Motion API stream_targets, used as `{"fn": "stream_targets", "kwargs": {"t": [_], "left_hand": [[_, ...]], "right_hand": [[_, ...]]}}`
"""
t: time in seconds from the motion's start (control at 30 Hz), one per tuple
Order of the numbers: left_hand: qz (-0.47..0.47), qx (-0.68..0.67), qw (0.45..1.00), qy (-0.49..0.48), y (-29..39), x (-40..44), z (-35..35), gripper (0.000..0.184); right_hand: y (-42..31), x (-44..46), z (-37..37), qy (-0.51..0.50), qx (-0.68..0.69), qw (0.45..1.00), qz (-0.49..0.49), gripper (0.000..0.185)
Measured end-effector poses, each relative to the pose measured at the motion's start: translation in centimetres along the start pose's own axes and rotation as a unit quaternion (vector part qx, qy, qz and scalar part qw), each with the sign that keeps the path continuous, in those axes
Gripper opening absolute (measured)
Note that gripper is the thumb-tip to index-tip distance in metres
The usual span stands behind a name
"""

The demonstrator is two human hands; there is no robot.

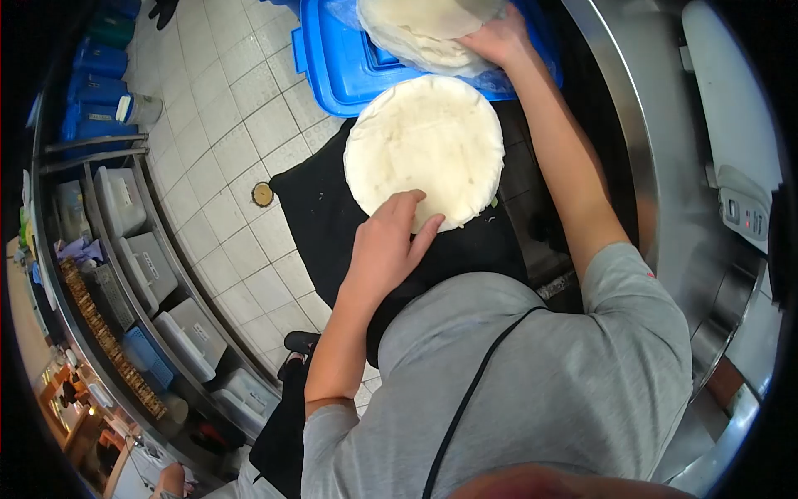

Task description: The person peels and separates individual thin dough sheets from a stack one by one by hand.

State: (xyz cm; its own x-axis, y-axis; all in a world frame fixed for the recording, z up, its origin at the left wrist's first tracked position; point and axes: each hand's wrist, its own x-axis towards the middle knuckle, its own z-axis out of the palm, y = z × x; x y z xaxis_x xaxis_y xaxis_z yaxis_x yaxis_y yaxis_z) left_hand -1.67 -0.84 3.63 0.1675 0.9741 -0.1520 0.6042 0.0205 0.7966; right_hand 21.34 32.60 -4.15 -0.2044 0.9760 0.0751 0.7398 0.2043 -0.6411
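Note:
A round, pale sheet of dough (424,150) lies flat in front of the body, above the black apron (316,208). My left hand (386,245) rests at its near edge, thumb and fingers apart, with fingertips on the dough. Beyond it, a stack of thin pale rounds (416,41) in clear plastic sits over a blue lid or bin (337,75). At the right side of the stack, my right hand (495,37) grips the edge of the top round, its fingers partly hidden.
Shelves with lidded grey containers (145,266) run along the left. A steel counter (665,166) curves along the right, with a white device (744,212) on it. Blue bins (96,91) stand at the upper left. Another person's arm (170,481) shows at the lower left.

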Motion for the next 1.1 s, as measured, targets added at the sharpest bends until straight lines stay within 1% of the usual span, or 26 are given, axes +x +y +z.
{"fn": "stream_targets", "kwargs": {"t": [0.03, 0.07, 0.1, 0.13, 0.17, 0.2, 0.27, 0.33, 0.37, 0.4, 0.47, 0.5, 0.53, 0.57, 0.6, 0.63, 0.7, 0.77, 0.8, 0.83, 0.87, 0.9, 0.97, 1.0, 1.07, 1.1], "left_hand": [[0.003, 0.011, 1.0, 0.016, -0.3, -0.1, 0.0, 0.037], [0.007, 0.021, 0.999, 0.032, -0.6, -0.2, -0.1, 0.036], [-0.008, 0.006, 0.999, 0.05, -0.9, -0.3, 0.0, 0.033], [-0.007, 0.004, 0.999, 0.049, -1.4, -0.4, 0.1, 0.033], [-0.022, -0.008, 0.997, 0.068, -1.9, -0.5, 0.1, 0.032], [-0.037, -0.019, 0.995, 0.086, -2.4, -0.4, 0.2, 0.031], [-0.048, -0.015, 0.994, 0.094, -3.1, -0.2, 0.4, 0.03], [0.053, 0.109, 0.983, 0.136, -3.4, 0.2, 0.8, 0.031], [0.052, 0.077, 0.99, 0.109, -2.8, 0.4, 1.0, 0.034], [0.051, 0.076, 0.99, 0.104, -2.4, 0.6, 1.3, 0.034], [0.139, 0.085, 0.986, 0.042, -1.9, 1.0, 2.1, 0.036], [0.156, 0.124, 0.979, 0.042, -1.9, 1.0, 2.5, 0.04], [0.154, 0.123, 0.98, 0.04, -1.9, 1.0, 2.8, 0.04], [0.146, 0.129, 0.98, 0.028, -2.0, 0.9, 2.9, 0.041], [0.138, 0.137, 0.981, 0.018, -2.1, 0.9, 2.8, 0.042], [0.131, 0.144, 0.981, 0.007, -2.0, 0.8, 2.8, 0.043], [0.135, 0.136, 0.981, 0.021, -1.7, 0.4, 2.8, 0.04], [0.137, 0.131, 0.981, 0.036, -1.5, 0.2, 2.4, 0.036], [0.102, 0.087, 0.991, 0.025, -1.5, 0.1, 2.0, 0.034], [0.065, 0.042, 0.997, 0.013, -1.6, 0.0, 1.7, 0.033], [0.063, 0.043, 0.997, 0.013, -2.1, 0.0, 1.3, 0.033], [0.083, 0.067, 0.991, 0.079, -3.0, 0.1, 1.0, 0.031], [0.139, 0.122, 0.956, 0.228, -4.0, 0.9, 0.3, 0.028], [0.146, 0.153, 0.942, 0.26, -4.4, 1.2, -0.1, 0.033], [0.094, 0.179, 0.935, 0.291, -4.5, 1.8, -0.9, 0.041], [0.094, 0.18, 0.936, 0.288, -4.9, 2.2, -0.9, 0.041]], "right_hand": [[-0.5, -0.5, -0.5, 0.057, 0.357, 0.908, 0.211, 0.068], [-0.9, -1.2, -0.9, 0.104, 0.648, 0.649, 0.385, 0.055], [-0.7, -2.6, -1.1, 0.104, 0.647, 0.651, 0.384, 0.055], [0.2, -4.5, -1.1, 0.143, 0.549, 0.763, 0.311, 0.051], [0.7, -6.6, -1.3, 0.178, 0.435, 0.852, 0.229, 0.049], [1.4, -8.6, -1.6, 0.18, 0.433, 0.853, 0.231, 0.049], [1.8, -12.6, -2.2, 0.057, 0.336, 0.913, 0.223, 0.043], [2.2, -15.6, -1.3, -0.001, 0.129, 0.975, 0.181, 0.048], [-0.3, -17.5, -1.7, 0.009, 0.039, 0.984, 0.171, 0.05], [0.7, -18.5, -1.0, -0.028, 0.038, 0.985, 0.163, 0.058], [0.5, -19.5, -0.4, -0.1, 0.058, 0.973, 0.199, 0.051], [0.4, -20.0, 0.0, -0.101, 0.057, 0.972, 0.202, 0.051], [0.0, -20.5, 0.5, -0.086, 0.208, 0.953, 0.202, 0.05], [-0.4, -21.0, 0.8, -0.067, 0.353, 0.912, 0.196, 0.049], [-0.6, -21.2, 0.7, -0.067, 0.354, 0.912, 0.197, 0.049], [-1.5, -21.2, 0.1, -0.069, 0.349, 0.919, 0.172, 0.047], [-2.1, -21.3, -0.4, -0.069, 0.345, 0.925, 0.143, 0.047], [-2.6, -20.9, -0.6, -0.092, 0.411, 0.898, 0.125, 0.047], [-2.9, -21.0, -0.5, -0.092, 0.414, 0.897, 0.123, 0.047], [-4.0, -21.4, -0.7, -0.091, 0.469, 0.87, 0.122, 0.047], [-4.7, -21.7, -0.9, -0.089, 0.522, 0.84, 0.122, 0.047], [-4.9, -21.9, -1.0, -0.09, 0.524, 0.838, 0.123, 0.047], [-4.9, -22.3, -1.2, -0.115, 0.571, 0.801, 0.138, 0.048], [-4.0, -22.2, -0.7, -0.115, 0.573, 0.8, 0.14, 0.048], [-1.3, -21.8, 1.1, -0.187, 0.596, 0.757, 0.193, 0.047], [-0.3, -22.1, 1.9, -0.186, 0.597, 0.756, 0.195, 0.047]]}}
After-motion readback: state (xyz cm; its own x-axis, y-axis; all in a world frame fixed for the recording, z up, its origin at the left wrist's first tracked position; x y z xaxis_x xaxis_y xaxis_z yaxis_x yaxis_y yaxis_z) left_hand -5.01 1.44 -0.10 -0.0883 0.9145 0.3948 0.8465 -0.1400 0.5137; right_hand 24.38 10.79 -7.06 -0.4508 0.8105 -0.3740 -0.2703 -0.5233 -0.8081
